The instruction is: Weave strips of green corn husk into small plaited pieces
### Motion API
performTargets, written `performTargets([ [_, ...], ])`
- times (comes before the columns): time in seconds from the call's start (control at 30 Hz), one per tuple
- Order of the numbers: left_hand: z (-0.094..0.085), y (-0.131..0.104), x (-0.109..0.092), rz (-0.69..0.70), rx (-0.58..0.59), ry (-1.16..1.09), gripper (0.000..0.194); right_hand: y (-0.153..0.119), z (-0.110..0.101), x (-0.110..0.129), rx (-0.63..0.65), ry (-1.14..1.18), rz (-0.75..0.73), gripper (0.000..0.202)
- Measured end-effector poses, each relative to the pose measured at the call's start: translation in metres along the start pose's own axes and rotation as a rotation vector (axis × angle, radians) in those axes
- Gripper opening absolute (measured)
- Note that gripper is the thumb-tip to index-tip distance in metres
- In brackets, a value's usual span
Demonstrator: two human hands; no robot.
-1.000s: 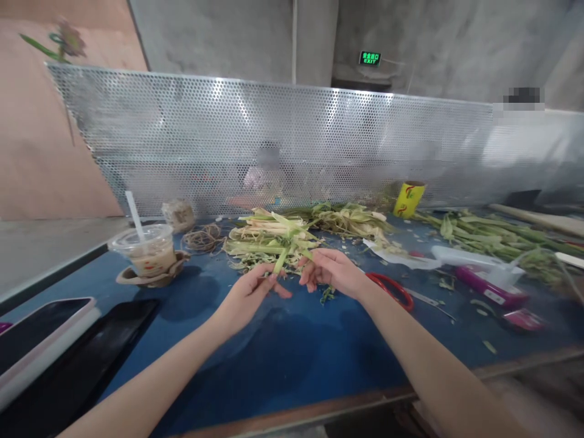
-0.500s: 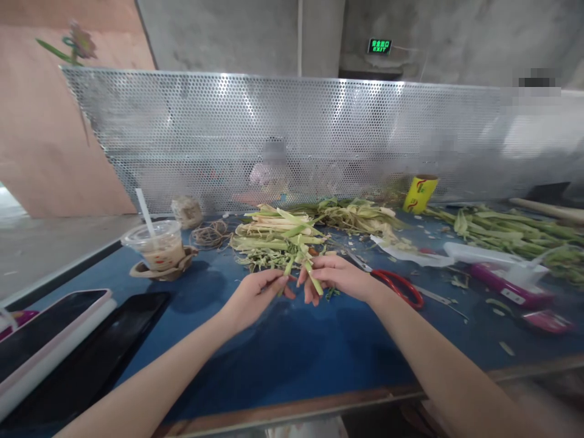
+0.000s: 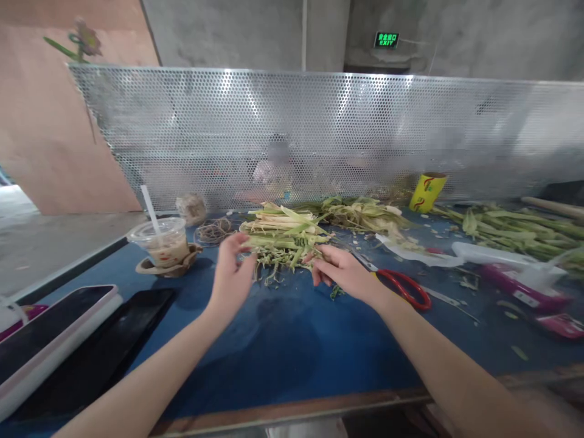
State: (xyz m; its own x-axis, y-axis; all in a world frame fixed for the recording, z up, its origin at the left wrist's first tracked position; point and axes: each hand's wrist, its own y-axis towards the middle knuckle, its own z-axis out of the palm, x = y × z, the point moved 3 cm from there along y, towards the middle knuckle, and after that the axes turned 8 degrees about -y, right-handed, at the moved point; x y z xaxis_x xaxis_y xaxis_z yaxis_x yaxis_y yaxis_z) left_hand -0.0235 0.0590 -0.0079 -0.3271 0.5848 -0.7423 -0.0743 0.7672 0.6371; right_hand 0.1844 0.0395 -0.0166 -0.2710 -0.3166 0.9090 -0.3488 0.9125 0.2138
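Note:
Pale green plant stalks (image 3: 285, 222) lie piled at the middle of the blue table. My left hand (image 3: 234, 267) is at the left edge of the pile, its thumb and fingers apart with nothing visible between them. At the pile's right front, my right hand (image 3: 337, 271) has its fingers bent together near the leafy ends; whatever they hold, if anything, is too small to make out. Red-handled scissors (image 3: 404, 289) lie to the right of my right hand. A small green leaf piece (image 3: 336, 292) sits just below that hand.
On the left are a drink cup (image 3: 164, 246) in a cardboard holder, a coil of twine (image 3: 213, 232) and two phones (image 3: 95, 353). More stalks (image 3: 515, 234), a yellow roll (image 3: 427, 192) and a purple pack (image 3: 524, 286) lie right. A perforated metal screen (image 3: 310, 134) stands behind.
My left hand has moved left and up, and its fingers have opened. The green stalk pieces between my hands no longer show there. My right hand has shifted slightly right.

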Motion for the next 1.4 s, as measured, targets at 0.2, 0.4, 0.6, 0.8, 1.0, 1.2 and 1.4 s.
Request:
performTargets([
  [0.2, -0.004, -0.004, -0.032, 0.603, 0.212, 0.526, 0.037, -0.005, 0.016, 0.006, 0.168, 0.000, 0.118, 0.033],
  [0.4, 0.006, -0.010, -0.030, 0.573, 0.419, 0.489, 0.018, -0.011, 0.020, 0.013, 0.281, -0.108, 0.135, 0.025],
  [0.6, 0.006, -0.004, -0.023, 0.290, 0.528, 0.380, 0.016, -0.010, 0.002, 0.017, 0.050, -0.245, 0.022, 0.025],
  [0.8, 0.012, -0.011, -0.025, 0.158, 0.565, 0.366, 0.020, -0.009, 0.000, 0.017, 0.008, -0.112, -0.004, 0.024],
  [1.0, 0.011, -0.014, -0.033, 0.056, 0.644, 0.119, 0.038, -0.008, 0.006, 0.018, 0.018, -0.125, 0.027, 0.023],
  [1.2, 0.019, -0.020, -0.026, -0.194, 0.728, -0.119, 0.025, -0.026, -0.032, 0.024, -0.091, -0.290, 0.024, 0.041],
  [1.4, 0.023, -0.024, -0.024, -0.288, 0.643, -0.242, 0.026, -0.070, -0.072, -0.019, -0.185, -1.255, 0.741, 0.025],
])
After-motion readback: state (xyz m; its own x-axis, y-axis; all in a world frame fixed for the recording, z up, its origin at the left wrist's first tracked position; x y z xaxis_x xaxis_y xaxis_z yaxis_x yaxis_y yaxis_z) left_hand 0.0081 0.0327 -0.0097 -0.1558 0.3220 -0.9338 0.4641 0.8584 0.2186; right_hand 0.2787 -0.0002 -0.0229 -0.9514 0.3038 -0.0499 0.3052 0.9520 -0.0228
